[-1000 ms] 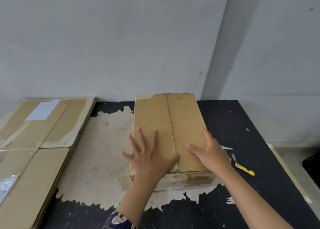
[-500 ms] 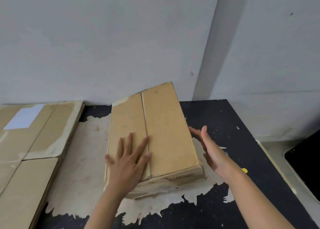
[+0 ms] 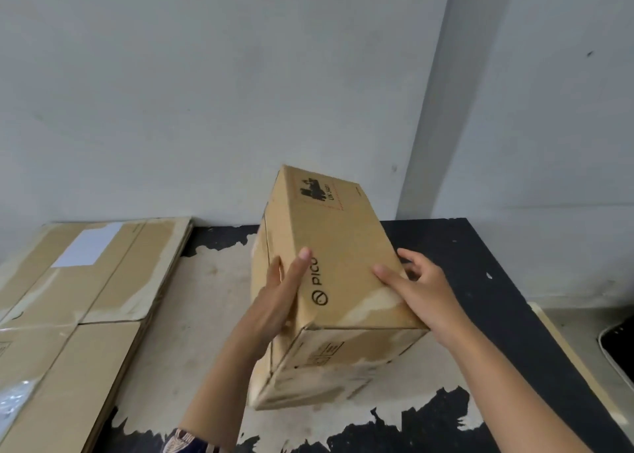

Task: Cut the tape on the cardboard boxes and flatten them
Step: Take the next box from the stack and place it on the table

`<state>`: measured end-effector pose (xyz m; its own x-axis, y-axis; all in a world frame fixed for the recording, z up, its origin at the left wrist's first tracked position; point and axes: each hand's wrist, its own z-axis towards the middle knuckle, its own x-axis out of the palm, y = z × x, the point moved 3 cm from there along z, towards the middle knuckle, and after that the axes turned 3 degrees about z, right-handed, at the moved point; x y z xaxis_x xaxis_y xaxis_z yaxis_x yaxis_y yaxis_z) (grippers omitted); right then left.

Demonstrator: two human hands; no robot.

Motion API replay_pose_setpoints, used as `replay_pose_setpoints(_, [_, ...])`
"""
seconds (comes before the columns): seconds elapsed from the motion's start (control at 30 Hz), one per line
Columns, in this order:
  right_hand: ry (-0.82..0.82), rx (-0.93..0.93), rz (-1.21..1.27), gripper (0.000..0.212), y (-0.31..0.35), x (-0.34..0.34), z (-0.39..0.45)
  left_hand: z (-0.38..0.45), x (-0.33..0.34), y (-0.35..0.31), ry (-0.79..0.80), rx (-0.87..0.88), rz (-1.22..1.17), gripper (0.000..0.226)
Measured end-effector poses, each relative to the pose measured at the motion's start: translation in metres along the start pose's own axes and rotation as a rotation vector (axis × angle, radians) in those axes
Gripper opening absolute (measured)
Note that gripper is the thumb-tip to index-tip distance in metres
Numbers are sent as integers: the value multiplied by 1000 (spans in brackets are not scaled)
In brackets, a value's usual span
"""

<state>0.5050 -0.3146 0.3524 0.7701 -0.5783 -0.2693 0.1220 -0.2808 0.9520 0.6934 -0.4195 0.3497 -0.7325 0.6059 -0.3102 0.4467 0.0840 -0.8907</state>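
Wall point(image 3: 206, 92): pale grey, fills upper half of view, 9 through 3 o'clock; vertical corner with a shadowed band at 1 o'clock.
Table point(image 3: 480, 281): black top, paint worn through to a pale patch across the middle; fills lower half of view, far edge against the wall.
Flattened cardboard point(image 3: 85, 315): stack of flat sheets at 8 to 9 o'clock, lying on the table's left part; white label on the top far sheet, clear tape glinting at the near left edge.
Cardboard box point(image 3: 343, 264): centre of view, tilted up, far end raised toward 12 o'clock, near lower corner at 6 o'clock close to the table; contact with the table cannot be told. Printed "PICO" logo on the upward face, hazard-style mark near the far end, more print on the near end face. Pale torn patches where tape or paper has peeled.
Left hand point(image 3: 278, 298): flat against the box's left side at 9 o'clock of the box, fingers straight and pressing, fingertips reaching onto the upward face beside the logo.
Right hand point(image 3: 422, 288): on the box's right edge at 3 o'clock of the box, thumb on the upward face, fingers curled over the edge to the far side, gripping.
Hands: apart, 1 on each side, box held between them.
Sleeve point(image 3: 187, 444): patterned cuff on the left forearm at 6 to 7 o'clock, bottom edge of view.
Dark object point(image 3: 617, 349): at 4 o'clock beyond the table's right edge, cropped, not identifiable.
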Motion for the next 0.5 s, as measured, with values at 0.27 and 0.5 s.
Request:
replay_pose_setpoints(0.27, [77, -67, 43, 54, 18, -32, 7, 16, 45, 16, 187, -124, -692, 32])
replay_pose_setpoints(0.5, [177, -53, 51, 47, 18, -26, 13, 14, 37, 48, 137, -174, -927, 51])
